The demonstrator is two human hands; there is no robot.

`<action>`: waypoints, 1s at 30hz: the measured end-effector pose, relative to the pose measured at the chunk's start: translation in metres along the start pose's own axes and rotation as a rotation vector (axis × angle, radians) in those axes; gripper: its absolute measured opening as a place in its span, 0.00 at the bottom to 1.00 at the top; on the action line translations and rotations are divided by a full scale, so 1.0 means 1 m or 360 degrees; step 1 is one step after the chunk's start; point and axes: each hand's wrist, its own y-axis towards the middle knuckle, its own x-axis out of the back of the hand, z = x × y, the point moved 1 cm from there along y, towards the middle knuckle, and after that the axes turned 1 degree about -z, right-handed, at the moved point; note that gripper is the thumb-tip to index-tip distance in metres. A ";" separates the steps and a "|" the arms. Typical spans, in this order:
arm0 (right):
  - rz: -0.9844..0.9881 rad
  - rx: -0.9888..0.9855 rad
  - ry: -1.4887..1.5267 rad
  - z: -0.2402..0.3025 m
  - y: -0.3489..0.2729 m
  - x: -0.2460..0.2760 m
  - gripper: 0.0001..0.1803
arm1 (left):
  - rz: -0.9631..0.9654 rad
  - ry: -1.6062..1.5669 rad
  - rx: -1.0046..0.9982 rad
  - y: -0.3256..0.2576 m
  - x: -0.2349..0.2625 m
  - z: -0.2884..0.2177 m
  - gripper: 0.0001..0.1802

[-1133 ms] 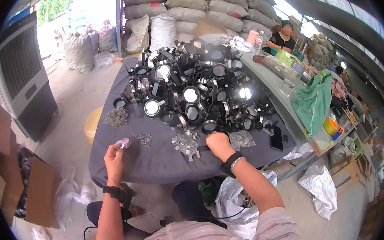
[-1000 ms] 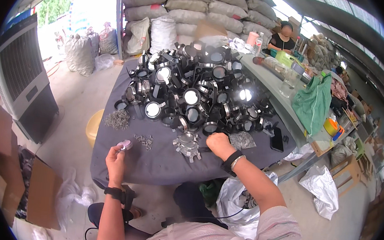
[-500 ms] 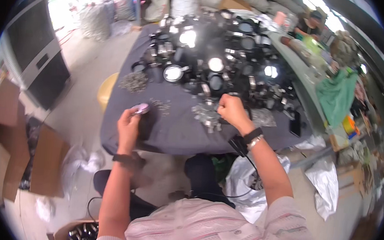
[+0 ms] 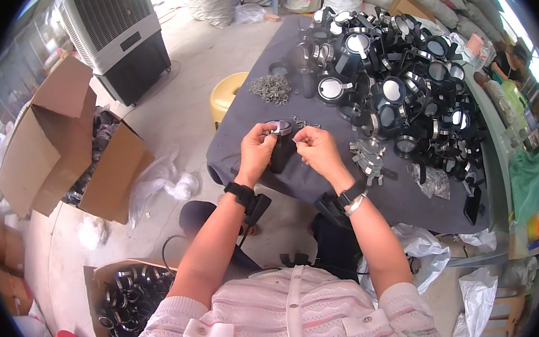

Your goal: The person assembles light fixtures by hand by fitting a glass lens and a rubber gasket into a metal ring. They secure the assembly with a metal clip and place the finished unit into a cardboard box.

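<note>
My left hand (image 4: pixel 256 150) grips a small black round part with a silver ring (image 4: pixel 282 131) over the near edge of the grey-covered table (image 4: pixel 249 110). My right hand (image 4: pixel 315 148) has come up beside it, fingertips pinched at the same part, holding something too small to make out. A loose pile of silver metal brackets (image 4: pixel 368 157) lies just right of my right hand. A heap of small grey clips (image 4: pixel 271 87) sits farther back on the left. Many black round lamp housings with reflective faces (image 4: pixel 391 64) cover the far half of the table.
A yellow stool (image 4: pixel 228 95) stands at the table's left side. Open cardboard boxes (image 4: pixel 63 133) lie on the floor to the left, and another box of black rings (image 4: pixel 129 297) is by my left knee. A large air cooler (image 4: pixel 116 23) stands at the back left. Plastic bags (image 4: pixel 427 250) lie at the right.
My right hand left the bracket pile and moved left to meet my left hand. Both hands now come together on the small black part. The view has tilted down.
</note>
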 end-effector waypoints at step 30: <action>-0.0296 0.0417 -0.0112 -0.035 0.043 -0.017 0.14 | -0.0017 -0.0037 -0.0013 0.005 0.002 0.008 0.09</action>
